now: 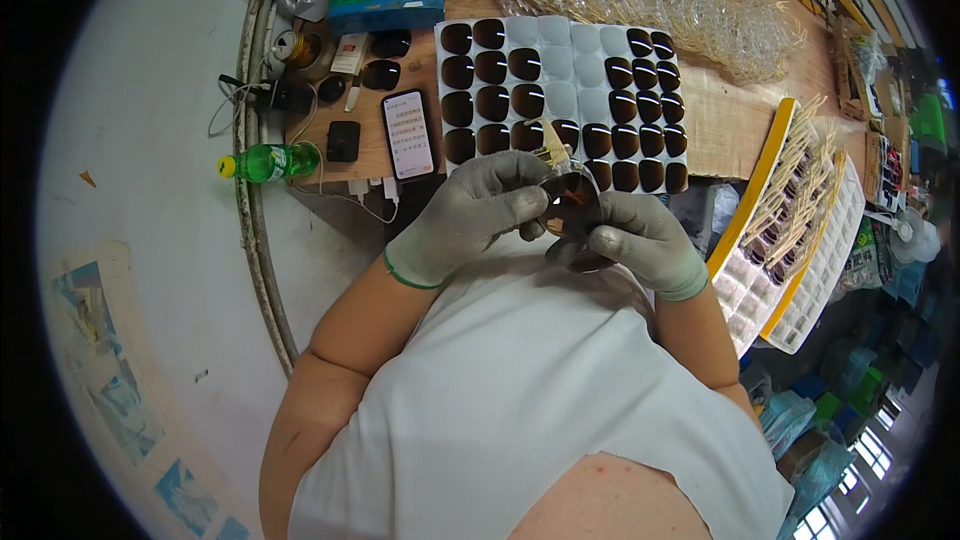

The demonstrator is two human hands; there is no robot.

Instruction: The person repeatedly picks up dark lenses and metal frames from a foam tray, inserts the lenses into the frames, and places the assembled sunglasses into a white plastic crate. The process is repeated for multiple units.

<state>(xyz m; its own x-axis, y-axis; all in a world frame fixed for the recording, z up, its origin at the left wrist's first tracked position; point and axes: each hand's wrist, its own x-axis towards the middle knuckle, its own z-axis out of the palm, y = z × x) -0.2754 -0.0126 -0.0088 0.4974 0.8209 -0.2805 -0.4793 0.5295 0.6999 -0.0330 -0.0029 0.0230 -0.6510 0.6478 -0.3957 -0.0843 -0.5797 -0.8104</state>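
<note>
Both of my hands wear grey gloves with green cuffs and meet in front of my chest. Between them is a pair of glasses (574,196) with a dark brown lens and a pale yellowish temple pointing up. My left hand (478,208) pinches the glasses at their left side, thumb and fingers pressed together. My right hand (648,240) grips the dark lens side from the right and below. Whether that lens is seated in the rim is too small to tell. Just beyond the hands, white moulded trays (557,100) hold rows of dark brown lenses, with some bare pockets in the middle.
A heap of clear frames (650,0) lies at the back. To the right, a yellow-edged tray (748,195) carries glasses with pale temples (800,190). On the left are a lit phone (408,135), a green bottle (270,163), loose lenses (381,75) and a blue box (388,2).
</note>
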